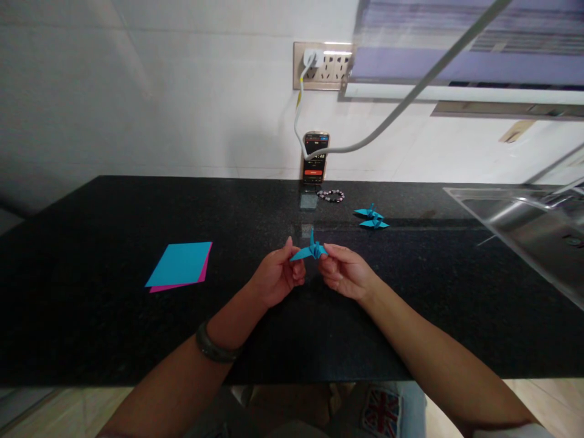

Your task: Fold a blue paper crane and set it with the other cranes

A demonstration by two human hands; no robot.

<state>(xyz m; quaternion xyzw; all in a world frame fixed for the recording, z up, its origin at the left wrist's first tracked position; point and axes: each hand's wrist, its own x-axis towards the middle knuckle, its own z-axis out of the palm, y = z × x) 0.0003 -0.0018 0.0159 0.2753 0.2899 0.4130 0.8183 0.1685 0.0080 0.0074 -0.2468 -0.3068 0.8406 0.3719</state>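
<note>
- You hold a blue paper crane [314, 250] above the middle of the table [100, 243], one wing toward each hand, its slim upright point clear of your fingers.
- Your right hand [349, 271] pinches the right wing between thumb and fingers; your left hand [276, 277] meets the left wing, thumb raised, though whether those fingers grip or merely support it cannot be told.
- The chief risk looks to be a tear or a stretched crease at the body, should both hands pull outward unevenly.
- Too hard a pinch could crumple a wing tip; too loose a one on your left could let the crane swing or drop.
- Ahead and to your right, two more blue cranes [374, 224] sit close together, where a careless forearm could knock them.
- To your left, a blue sheet [180, 264] lies over a pink sheet [205, 271], out of line with it.
- Beyond your hands, beads [332, 196] lie near a phone [314, 173] propped against the wall, a grey cable [401, 108] crossing it overhead.
- Far right, the sink [508, 241] borders the table, a wet hazard for paper if any water is about.
</note>
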